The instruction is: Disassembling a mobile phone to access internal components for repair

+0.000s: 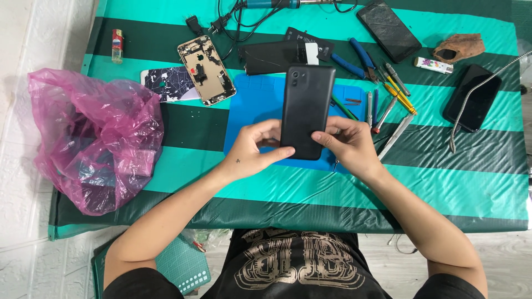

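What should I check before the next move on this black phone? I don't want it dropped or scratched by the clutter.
1. Both hands on the black phone: ok. The left hand and right hand grip its lower end.
2. Phone held over the blue mat: ok.
3. Back cover faces up, camera end away from the person: ok.
4. Screen condition: cannot tell, it faces down.
5. Mat free of loose tools: not ok. A green-handled tool lies on its right edge.
6. Screwdrivers and pliers within reach on the right: ok.
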